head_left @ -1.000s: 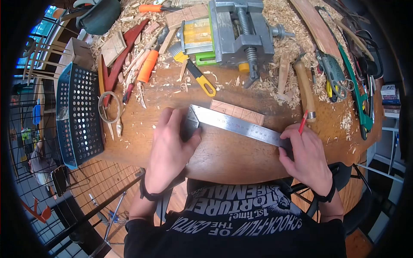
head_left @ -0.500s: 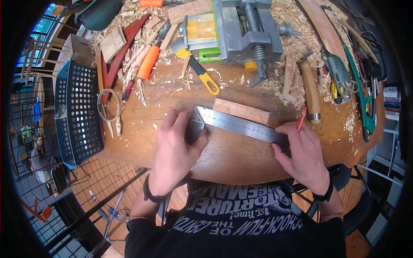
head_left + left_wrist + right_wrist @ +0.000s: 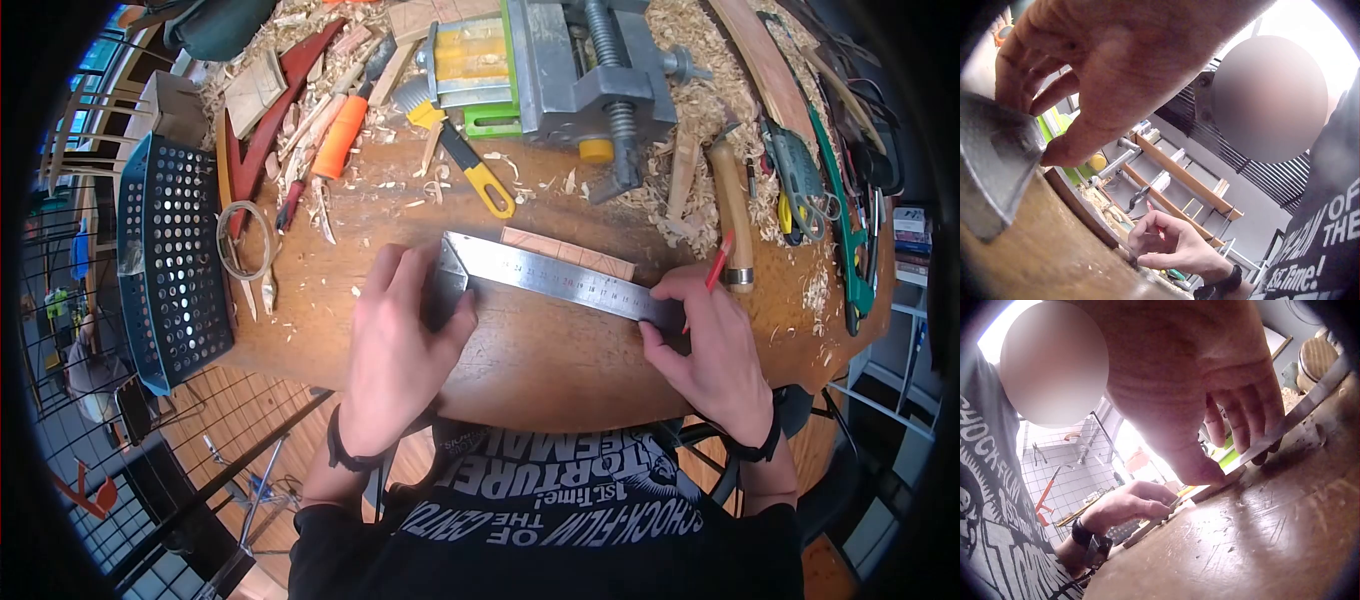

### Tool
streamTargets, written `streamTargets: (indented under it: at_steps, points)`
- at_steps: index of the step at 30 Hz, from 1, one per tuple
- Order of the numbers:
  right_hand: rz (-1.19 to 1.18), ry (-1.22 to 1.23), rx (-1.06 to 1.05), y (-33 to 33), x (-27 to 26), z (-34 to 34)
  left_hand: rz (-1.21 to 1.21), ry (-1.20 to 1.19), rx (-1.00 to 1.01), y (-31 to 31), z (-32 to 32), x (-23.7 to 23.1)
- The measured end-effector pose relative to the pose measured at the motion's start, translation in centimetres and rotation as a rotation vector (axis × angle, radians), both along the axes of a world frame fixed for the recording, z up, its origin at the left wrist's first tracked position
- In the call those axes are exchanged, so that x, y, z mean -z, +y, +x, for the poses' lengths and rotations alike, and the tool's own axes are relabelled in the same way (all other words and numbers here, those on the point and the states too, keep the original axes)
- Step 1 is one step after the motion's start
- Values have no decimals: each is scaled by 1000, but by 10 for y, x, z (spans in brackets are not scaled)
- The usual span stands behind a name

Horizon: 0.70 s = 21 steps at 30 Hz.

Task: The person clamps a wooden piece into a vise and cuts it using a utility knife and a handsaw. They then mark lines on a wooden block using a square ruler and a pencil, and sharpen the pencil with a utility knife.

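Observation:
A metal try square lies at a slant in the head view, its ruled blade (image 3: pixel 560 282) running from hand to hand. My left hand (image 3: pixel 400 345) grips the thick stock (image 3: pixel 997 165), thumb on the near side and fingers beyond. At the blade's far end my right hand (image 3: pixel 712 350) pinches the steel between thumb and fingers. A red pencil (image 3: pixel 720 262) sticks up from among the right fingers. Just beyond the blade is a small wood block (image 3: pixel 570 252) with pencil lines, its near part hidden by the steel.
A grey vise (image 3: pixel 600 90) stands at the back amid shavings. Nearer lie a yellow-and-black brush (image 3: pixel 475 175) and a wooden-handled tool (image 3: pixel 730 215). A perforated basket (image 3: pixel 175 260) is at the left edge, with a ring of tape (image 3: pixel 245 240) beside it.
The square's blade has shifted away from my body and covers more of the wood block. The pencil leans a little differently in my right hand. Both hands keep their hold.

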State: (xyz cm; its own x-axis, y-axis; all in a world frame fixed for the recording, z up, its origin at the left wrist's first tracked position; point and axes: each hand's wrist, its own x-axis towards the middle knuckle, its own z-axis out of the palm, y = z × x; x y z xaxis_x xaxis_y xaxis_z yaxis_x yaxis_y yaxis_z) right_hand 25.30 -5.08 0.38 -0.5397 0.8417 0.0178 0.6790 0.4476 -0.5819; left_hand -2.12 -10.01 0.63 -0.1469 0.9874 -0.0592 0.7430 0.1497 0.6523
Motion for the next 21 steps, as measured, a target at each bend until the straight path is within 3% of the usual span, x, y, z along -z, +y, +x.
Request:
streamTargets:
  at_steps: [21]
  points:
    - [124,-14,-141,10,-5,-6,-14,50,14,1,-1,1]
